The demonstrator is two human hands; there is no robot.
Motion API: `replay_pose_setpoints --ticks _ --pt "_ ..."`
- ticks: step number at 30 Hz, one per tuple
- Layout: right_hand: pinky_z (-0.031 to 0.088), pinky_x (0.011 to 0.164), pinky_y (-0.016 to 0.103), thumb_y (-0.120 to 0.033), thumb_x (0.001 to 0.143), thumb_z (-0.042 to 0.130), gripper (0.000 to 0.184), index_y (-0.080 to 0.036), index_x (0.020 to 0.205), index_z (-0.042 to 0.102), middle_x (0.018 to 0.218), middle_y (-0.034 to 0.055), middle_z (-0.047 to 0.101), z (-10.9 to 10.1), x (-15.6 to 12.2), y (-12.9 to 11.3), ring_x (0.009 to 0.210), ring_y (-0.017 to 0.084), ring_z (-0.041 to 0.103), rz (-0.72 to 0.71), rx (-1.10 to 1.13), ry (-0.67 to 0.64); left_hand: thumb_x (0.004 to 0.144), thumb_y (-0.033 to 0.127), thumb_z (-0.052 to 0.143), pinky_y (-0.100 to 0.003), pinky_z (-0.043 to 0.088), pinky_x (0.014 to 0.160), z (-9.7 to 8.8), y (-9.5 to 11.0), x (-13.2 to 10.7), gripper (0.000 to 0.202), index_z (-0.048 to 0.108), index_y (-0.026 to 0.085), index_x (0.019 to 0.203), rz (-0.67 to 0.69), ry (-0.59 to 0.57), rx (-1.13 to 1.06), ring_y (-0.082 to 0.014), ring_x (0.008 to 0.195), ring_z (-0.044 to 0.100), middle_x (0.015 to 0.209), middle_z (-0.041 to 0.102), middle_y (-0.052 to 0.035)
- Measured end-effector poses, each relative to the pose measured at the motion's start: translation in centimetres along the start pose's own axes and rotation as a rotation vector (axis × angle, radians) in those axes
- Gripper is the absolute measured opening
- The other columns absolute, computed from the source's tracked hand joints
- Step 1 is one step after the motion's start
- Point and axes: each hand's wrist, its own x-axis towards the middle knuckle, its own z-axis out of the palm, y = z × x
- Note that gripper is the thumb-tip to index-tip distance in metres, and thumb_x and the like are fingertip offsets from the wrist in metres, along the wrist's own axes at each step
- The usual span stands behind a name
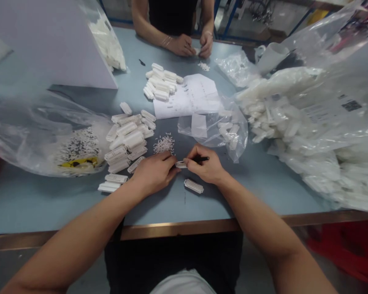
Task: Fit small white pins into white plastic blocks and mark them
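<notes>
Block (180,165), white, oblong, rows of holes

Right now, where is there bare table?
Bare: between the right hand and the bulky bag; front left, between the clear bag and table edge. Crowded: beside and beyond the left hand, with white blocks and tiny white pieces.

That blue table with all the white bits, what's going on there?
A person's left hand holds a small white connector housing, and the right hand, at its other end, grips a slim black tool. A second housing lies nearer the person. A heap of tiny white pins sits just beyond the left hand, with a pile of housings to the left. Across the table, a co-worker's hands hold something small and white.
</notes>
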Motion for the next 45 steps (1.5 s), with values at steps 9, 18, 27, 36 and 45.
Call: replay_pose_setpoints --ticks 9,18,27,36,45 --pt "0.032 0.052 0.023 -0.03 0.076 0.064 0.018 -0.02 0.065 0.055 0.058 -0.0052 0.053 0.1 0.1 0.1 0.055 0.008 0.042 -0.004 -0.073 -0.02 0.095 0.039 0.047 -0.034 0.049 0.069 0.1 0.1 0.0 0.027 0.064 0.019 0.098 -0.011 0.006 -0.035 -0.0239 0.09 0.065 0.099 0.064 -0.0087" --pt "0.035 0.059 0.025 -0.029 0.08 0.057 0.015 -0.021 0.069 0.051 0.064 -0.0036 0.055 0.5 0.2 -0.7 0.058 0.01 0.046 -0.16 -0.235 -0.096 0.095 0.037 0.045 -0.033 0.048 0.067 0.0 0.2 0.2 0.028 0.064 0.018 0.092 -0.024 -0.008 -0.049 -0.0225 0.085 0.065 0.094 0.065 -0.0078" --pt "0.043 0.064 0.026 -0.031 0.086 0.058 0.013 -0.022 0.077 0.057 0.072 -0.0019 0.058 -1.0 0.2 0.1 0.065 0.012 0.053 -0.143 -0.159 0.129 0.094 0.046 0.047 -0.032 0.049 0.068 -0.2 -0.1 0.1 0.035 0.065 0.022 0.113 -0.053 -0.055 -0.017 -0.0233 0.09 0.066 0.111 0.064 -0.0091" --pt "0.047 0.078 0.031 -0.01 0.091 0.042 0.035 -0.02 0.118 0.062 0.121 0.0124 0.062 -2.0 1.0 0.2 0.109 0.023 0.058 -0.199 -0.827 -0.167 0.099 0.032 0.034 -0.04 0.05 0.083 -0.7 -1.1 0.1 0.038 0.068 0.02 0.111 -0.18 0.211 0.093 -0.0274 0.1 0.063 0.107 0.066 -0.0125" --pt "0.039 0.058 0.031 -0.013 0.095 0.039 0.037 -0.024 0.117 0.067 0.118 0.0119 0.065 -2.1 0.9 -1.1 0.102 0.026 0.057 -0.166 -1.093 -0.241 0.097 0.02 0.035 -0.05 0.041 0.099 -1.1 -1.1 0.4 0.045 0.052 0.024 0.138 -0.158 0.125 0.237 -0.0344 0.127 0.047 0.142 0.053 -0.0116"
